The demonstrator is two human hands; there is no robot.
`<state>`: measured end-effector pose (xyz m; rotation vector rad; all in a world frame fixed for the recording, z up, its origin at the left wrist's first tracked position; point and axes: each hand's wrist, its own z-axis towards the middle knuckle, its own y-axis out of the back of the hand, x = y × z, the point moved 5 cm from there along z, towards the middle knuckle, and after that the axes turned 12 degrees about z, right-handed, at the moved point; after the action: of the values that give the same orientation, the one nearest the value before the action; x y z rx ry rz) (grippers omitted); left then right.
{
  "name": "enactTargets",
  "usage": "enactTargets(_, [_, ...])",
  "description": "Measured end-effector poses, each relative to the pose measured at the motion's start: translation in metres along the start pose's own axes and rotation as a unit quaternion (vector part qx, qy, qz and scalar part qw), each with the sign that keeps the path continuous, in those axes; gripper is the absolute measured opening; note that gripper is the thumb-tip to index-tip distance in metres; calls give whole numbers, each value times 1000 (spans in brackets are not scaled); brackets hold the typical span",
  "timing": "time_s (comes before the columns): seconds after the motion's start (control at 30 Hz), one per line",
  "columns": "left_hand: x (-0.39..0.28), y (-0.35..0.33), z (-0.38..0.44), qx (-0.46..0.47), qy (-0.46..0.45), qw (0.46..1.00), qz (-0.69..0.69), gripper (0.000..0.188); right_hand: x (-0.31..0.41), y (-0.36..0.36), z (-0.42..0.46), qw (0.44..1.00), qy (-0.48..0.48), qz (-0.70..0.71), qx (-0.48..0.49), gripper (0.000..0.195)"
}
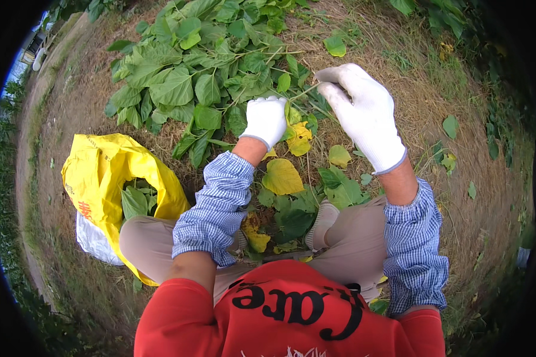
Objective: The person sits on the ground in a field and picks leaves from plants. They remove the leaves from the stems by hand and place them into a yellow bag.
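My left hand (266, 118), in a white knit glove, is closed in a fist where a thin green leafy stem (303, 93) meets it. My right hand (362, 105), gloved the same way, pinches the other end of this stem between thumb and fingers. Just beyond both hands lies a large heap of cut leafy branches (172, 87) with broad green leaves. Yellowing leaves (299, 139) hang or lie beside my left fist; which of them join the stem cannot be told. The fingertips of my left hand are hidden.
A yellow plastic sack (100, 156) bearing print stands open by my left knee, with green leaves (135, 203) inside. Loose leaves, including a yellow one (282, 177), lie between my legs. Dry grass and soil (433, 129) surround me. Green plants (455, 18) grow at the upper right.
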<state>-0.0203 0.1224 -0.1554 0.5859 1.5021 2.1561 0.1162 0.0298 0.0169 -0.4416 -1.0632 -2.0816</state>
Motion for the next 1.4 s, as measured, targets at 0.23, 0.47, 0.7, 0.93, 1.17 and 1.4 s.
enactTargets(0.23, [-39, 121, 1, -64, -67, 991, 99, 15, -26, -13, -18, 947, -56, -201, 246, 23])
enactTargets(0.47, [-38, 191, -53, -311, -36, 948, -56, 52, -27, 3, -13, 969, -182, 86, 144, 31])
enactTargets(0.7, [47, 135, -82, -173, 307, 722, -595, 40, 4, -4, -15, 918, -257, 282, 111, 32])
enactTargets(0.93, [53, 167, -41, -213, 143, 769, -585, 86, 14, -27, -31, 746, -368, 527, 173, 33])
enactTargets(1.17, [57, 192, -28, -156, 52, 792, -588, 67, 10, -47, -51, 518, -459, 686, 222, 31])
enactTargets(1.4, [48, 202, -30, -79, 6, 824, -561, 42, 21, -46, -52, 429, -453, 752, 212, 32])
